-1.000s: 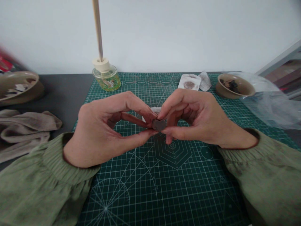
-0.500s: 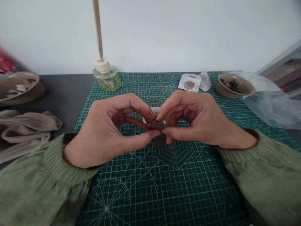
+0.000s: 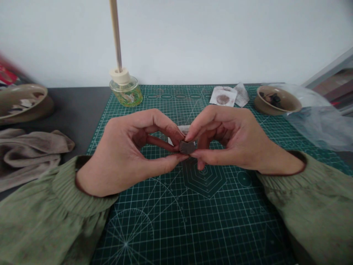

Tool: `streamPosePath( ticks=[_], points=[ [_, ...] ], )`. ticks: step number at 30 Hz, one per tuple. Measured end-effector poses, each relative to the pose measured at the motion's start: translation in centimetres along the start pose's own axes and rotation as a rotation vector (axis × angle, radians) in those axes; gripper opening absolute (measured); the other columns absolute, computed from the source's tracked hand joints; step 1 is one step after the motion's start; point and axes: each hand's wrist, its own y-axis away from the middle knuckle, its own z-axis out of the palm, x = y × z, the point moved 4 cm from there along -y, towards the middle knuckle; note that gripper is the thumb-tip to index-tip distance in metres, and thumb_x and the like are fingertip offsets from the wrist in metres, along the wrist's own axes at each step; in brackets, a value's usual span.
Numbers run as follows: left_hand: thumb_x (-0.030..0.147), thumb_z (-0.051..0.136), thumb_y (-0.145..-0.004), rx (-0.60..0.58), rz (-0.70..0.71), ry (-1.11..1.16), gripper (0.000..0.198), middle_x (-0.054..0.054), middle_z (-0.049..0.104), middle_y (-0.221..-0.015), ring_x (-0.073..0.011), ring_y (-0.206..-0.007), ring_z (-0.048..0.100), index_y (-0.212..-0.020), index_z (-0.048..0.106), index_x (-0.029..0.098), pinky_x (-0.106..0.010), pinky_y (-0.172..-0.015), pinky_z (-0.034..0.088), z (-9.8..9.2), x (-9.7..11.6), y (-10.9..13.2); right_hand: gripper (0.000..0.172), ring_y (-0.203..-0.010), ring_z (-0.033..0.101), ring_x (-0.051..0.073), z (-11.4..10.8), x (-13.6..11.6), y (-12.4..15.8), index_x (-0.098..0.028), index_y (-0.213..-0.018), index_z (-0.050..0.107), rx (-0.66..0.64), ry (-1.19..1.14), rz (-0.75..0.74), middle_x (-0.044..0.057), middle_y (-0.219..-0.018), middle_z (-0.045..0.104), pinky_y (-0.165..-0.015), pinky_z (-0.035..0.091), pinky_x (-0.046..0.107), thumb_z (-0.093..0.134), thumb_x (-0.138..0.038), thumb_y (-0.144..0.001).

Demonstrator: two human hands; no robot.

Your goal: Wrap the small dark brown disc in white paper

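Between my hands is a small dark grey-brown round piece, flat-faced like a disc, held above the cutting mat. My left hand is closed on its left side with the fingers above and the thumb along the lower edge. On the other side, my right hand pinches it between forefinger and thumb, the other fingers curled behind. The fingertips cover parts of its rim. Behind the fingers a white paper piece lies on the mat, mostly hidden.
At the back left stands a reed diffuser bottle. White stained pads lie at the back right beside a brown bowl with dark pieces and a clear plastic bag. Leftward are another bowl and a crumpled cloth.
The round piece has tilted, so more of its flat face shows. Both hands keep their hold and almost the same place; the whole view has shifted slightly.
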Motion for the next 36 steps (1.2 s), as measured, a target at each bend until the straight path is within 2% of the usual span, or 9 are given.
streamPosePath(
  ticks=[5,10,13,17,20,23,28,36],
  points=[
    [0.016,0.108,-0.092,-0.001,-0.022,0.005,0.027,-0.002,0.093,-0.106,-0.0248,-0.094,0.094,-0.107,0.09,0.029,-0.035,-0.085,0.086,0.04,-0.02,0.06,0.038,-0.077,0.093,0.017,0.18,-0.09,-0.04,-0.025,-0.115,0.09,0.017,0.013,0.05,-0.001,-0.106,0.097,-0.07,0.078,0.023,0.112,-0.006,-0.091],
    [0.015,0.107,-0.092,0.007,-0.006,-0.01,0.026,0.002,0.093,-0.106,-0.0197,-0.094,0.092,-0.106,0.091,0.029,-0.029,-0.084,0.083,0.04,0.04,0.06,0.035,-0.074,0.091,0.019,0.26,-0.26,-0.02,-0.027,-0.111,0.089,0.045,0.074,0.086,0.0,-0.107,0.098,-0.068,0.077,0.029,0.113,-0.013,-0.091],
    [0.011,0.105,-0.093,0.002,0.025,-0.004,0.027,0.002,0.093,-0.107,-0.0173,-0.095,0.092,-0.108,0.091,0.027,-0.025,-0.084,0.082,0.04,0.09,-0.05,0.036,-0.074,0.091,0.019,0.29,-0.27,-0.01,-0.027,-0.111,0.089,0.041,0.064,0.083,0.0,-0.107,0.098,-0.067,0.077,0.028,0.113,-0.009,-0.09],
    [0.007,0.103,-0.094,-0.017,0.085,-0.009,0.026,0.002,0.093,-0.104,-0.0177,-0.095,0.092,-0.108,0.089,0.024,-0.024,-0.083,0.083,0.02,0.35,-0.17,0.042,-0.076,0.092,0.013,0.31,-0.18,-0.07,-0.025,-0.113,0.09,0.024,-0.016,0.054,-0.004,-0.106,0.097,-0.07,0.076,0.02,0.11,0.002,-0.088],
    [0.009,0.101,-0.095,-0.011,0.053,-0.02,0.025,0.004,0.093,-0.104,-0.0189,-0.095,0.092,-0.108,0.088,0.025,-0.026,-0.084,0.083,0.03,0.37,-0.09,0.046,-0.077,0.092,0.011,0.33,-0.14,-0.12,-0.023,-0.114,0.091,0.009,-0.056,0.034,-0.005,-0.106,0.097,-0.071,0.075,0.016,0.109,0.008,-0.085],
    [0.014,0.103,-0.096,0.016,0.024,-0.01,0.023,0.005,0.093,-0.105,-0.0191,-0.096,0.093,-0.108,0.088,0.028,-0.028,-0.085,0.084,0.0,0.36,0.0,0.042,-0.076,0.092,0.013,0.29,-0.11,-0.12,-0.023,-0.113,0.091,0.021,-0.04,0.047,-0.004,-0.104,0.097,-0.07,0.075,0.018,0.109,0.005,-0.087],
    [0.011,0.105,-0.094,0.01,0.04,-0.006,0.026,0.003,0.093,-0.103,-0.02,-0.094,0.093,-0.106,0.09,0.028,-0.03,-0.083,0.085,-0.02,0.33,-0.17,0.039,-0.074,0.092,0.015,0.45,-0.33,-0.22,-0.022,-0.111,0.089,0.021,-0.03,0.045,-0.002,-0.104,0.097,-0.069,0.077,0.022,0.111,0.0,-0.088],
    [0.01,0.106,-0.095,0.014,0.072,0.007,0.026,0.002,0.093,-0.105,-0.0185,-0.096,0.093,-0.109,0.09,0.025,-0.025,-0.085,0.084,0.03,0.13,0.06,0.05,-0.078,0.093,0.01,0.22,0.13,-0.21,-0.022,-0.115,0.092,-0.003,-0.09,0.029,-0.006,-0.106,0.097,-0.071,0.073,0.013,0.107,0.013,-0.083]
  ],
)
